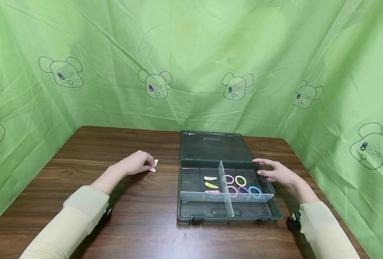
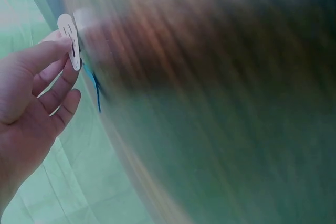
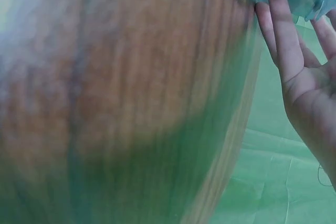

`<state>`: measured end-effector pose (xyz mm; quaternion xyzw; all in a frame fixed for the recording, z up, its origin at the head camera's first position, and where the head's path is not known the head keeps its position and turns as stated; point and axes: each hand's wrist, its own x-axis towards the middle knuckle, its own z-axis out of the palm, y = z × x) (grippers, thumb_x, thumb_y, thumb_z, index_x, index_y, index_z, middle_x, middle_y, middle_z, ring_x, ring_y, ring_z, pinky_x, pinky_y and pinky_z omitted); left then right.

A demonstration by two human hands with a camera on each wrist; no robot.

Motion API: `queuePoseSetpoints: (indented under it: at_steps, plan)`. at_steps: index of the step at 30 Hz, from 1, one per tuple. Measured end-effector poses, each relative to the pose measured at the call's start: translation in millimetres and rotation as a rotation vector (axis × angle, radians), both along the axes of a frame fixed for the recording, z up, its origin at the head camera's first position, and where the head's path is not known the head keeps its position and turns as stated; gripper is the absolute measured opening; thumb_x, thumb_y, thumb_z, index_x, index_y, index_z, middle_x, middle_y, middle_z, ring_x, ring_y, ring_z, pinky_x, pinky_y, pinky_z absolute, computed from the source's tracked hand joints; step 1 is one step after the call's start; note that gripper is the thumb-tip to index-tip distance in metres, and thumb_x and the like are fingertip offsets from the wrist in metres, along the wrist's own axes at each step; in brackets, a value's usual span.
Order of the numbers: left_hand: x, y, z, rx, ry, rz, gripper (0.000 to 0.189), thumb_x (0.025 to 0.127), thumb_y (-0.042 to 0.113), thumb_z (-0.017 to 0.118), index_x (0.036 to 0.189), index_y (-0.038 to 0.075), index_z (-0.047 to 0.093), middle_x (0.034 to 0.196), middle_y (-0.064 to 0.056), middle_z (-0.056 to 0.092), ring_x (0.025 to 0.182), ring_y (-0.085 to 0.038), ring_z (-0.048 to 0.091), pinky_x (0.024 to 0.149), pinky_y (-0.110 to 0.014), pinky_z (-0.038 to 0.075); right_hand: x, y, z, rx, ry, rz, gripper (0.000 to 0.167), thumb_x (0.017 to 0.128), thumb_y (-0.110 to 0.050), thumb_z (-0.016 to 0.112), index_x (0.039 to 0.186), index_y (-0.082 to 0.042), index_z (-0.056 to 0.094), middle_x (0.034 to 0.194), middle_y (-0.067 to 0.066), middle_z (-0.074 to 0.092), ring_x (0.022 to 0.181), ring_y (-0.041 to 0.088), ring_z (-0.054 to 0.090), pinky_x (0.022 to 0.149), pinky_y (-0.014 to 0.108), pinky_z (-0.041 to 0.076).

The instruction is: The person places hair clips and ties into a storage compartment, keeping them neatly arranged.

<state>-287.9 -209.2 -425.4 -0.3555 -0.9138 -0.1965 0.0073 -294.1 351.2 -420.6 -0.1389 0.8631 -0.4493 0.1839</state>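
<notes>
My left hand [image 1: 136, 163] is low over the table left of the box, pinching a white snap hair clip [image 2: 69, 43] between thumb and fingers. Right by its fingertips, a second pale clip [image 1: 156, 163] shows in the head view. A thin blue piece [image 2: 94, 85] appears just past the fingers in the left wrist view. My right hand [image 1: 277, 173] has its fingers extended at the right edge of a translucent grey divided box [image 1: 191, 208]. In its back left compartment lie white, yellow [image 1: 211, 185] and pink hair clips; the back right one holds several coloured hair ties [image 1: 240, 180].
The box lid [image 1: 214, 145] lies folded back toward the curtain. Clear dividers [image 1: 201, 196] split the box into compartments. Brown wood-grain table [image 1: 130, 223] surrounds it, with green curtain [image 1: 194, 43] hanging at the back and sides.
</notes>
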Motion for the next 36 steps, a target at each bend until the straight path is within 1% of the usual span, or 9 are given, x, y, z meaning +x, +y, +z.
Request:
queuePoseSetpoints:
  at_steps: [2,8,16,21,23,27,30,33,36]
  plan:
    - [1.0,0.8,1.1,0.001,0.005,0.004,0.013,0.076,0.004,0.072,0.072,0.013,0.064,0.066,0.010,0.059,0.062,0.000,0.048,0.060,-0.022,0.043,-0.4,-1,0.0,0.002,-0.006,-0.005,0.053,0.090,-0.021,0.063,0.140,-0.016,0.043,0.137,0.024,0.040,0.082,0.014,0.058,0.064,0.031,0.053]
    - [5.3,3.8,4.9,-0.003,0.010,0.027,0.015,0.076,0.002,0.070,0.072,0.014,0.063,0.065,0.013,0.055,0.062,-0.001,0.047,0.059,-0.022,0.042,-0.1,-1,-2.4,-0.017,-0.038,-0.010,0.053,0.092,-0.018,0.061,0.141,-0.014,0.042,0.137,0.023,0.037,0.090,0.014,0.059,0.071,0.033,0.054]
    - [10.2,8.4,12.6,0.023,0.002,0.066,0.015,0.077,0.001,0.069,0.073,0.015,0.063,0.067,0.013,0.056,0.064,-0.003,0.049,0.061,-0.023,0.043,-0.1,0,-4.6,-0.019,-0.044,-0.018,0.056,0.090,-0.023,0.064,0.141,-0.016,0.042,0.140,0.024,0.033,0.071,0.010,0.053,0.061,0.028,0.051]
    - [14.4,14.5,22.6,0.056,0.004,0.062,0.014,0.079,0.003,0.068,0.075,0.016,0.064,0.070,0.010,0.061,0.064,-0.003,0.051,0.060,-0.024,0.045,-0.1,0,-3.7,-0.026,-0.041,-0.017,0.057,0.089,-0.026,0.064,0.141,-0.017,0.043,0.141,0.024,0.032,0.075,0.010,0.055,0.063,0.028,0.052]
    - [17.0,18.2,27.6,0.068,0.009,0.055,0.013,0.080,0.003,0.067,0.076,0.016,0.064,0.071,0.010,0.062,0.064,-0.003,0.051,0.061,-0.024,0.045,0.1,0,-2.8,-0.026,-0.037,-0.015,0.057,0.089,-0.026,0.064,0.141,-0.017,0.043,0.140,0.024,0.032,0.070,0.009,0.053,0.061,0.027,0.051]
    - [22.0,26.8,37.3,0.080,0.022,0.053,0.011,0.080,0.005,0.068,0.077,0.015,0.064,0.071,0.011,0.060,0.065,-0.003,0.052,0.062,-0.024,0.046,0.4,1,-0.7,-0.015,-0.030,-0.015,0.057,0.089,-0.027,0.065,0.141,-0.017,0.043,0.139,0.024,0.033,0.057,0.007,0.042,0.054,0.024,0.046]
    - [25.2,33.2,44.5,0.092,0.032,0.051,0.011,0.080,0.006,0.068,0.078,0.015,0.064,0.071,0.011,0.060,0.066,-0.003,0.052,0.063,-0.024,0.046,0.6,0,0.4,-0.015,-0.029,-0.007,0.058,0.089,-0.027,0.065,0.141,-0.016,0.042,0.138,0.025,0.033,0.054,0.006,0.039,0.052,0.023,0.044]
    - [27.9,39.0,50.7,0.111,0.047,0.044,0.010,0.081,0.006,0.068,0.078,0.015,0.064,0.071,0.011,0.060,0.066,-0.003,0.052,0.063,-0.024,0.046,0.3,1,1.0,-0.017,-0.028,-0.002,0.058,0.090,-0.027,0.064,0.142,-0.014,0.042,0.138,0.026,0.032,0.055,0.006,0.041,0.053,0.023,0.045]
    - [31.3,44.9,57.1,0.136,0.055,0.038,0.011,0.081,0.005,0.068,0.078,0.015,0.064,0.071,0.010,0.060,0.066,-0.003,0.051,0.062,-0.024,0.046,0.8,1,1.8,-0.025,-0.028,0.005,0.058,0.090,-0.026,0.063,0.142,-0.013,0.041,0.141,0.029,0.029,0.068,0.008,0.052,0.061,0.027,0.050]
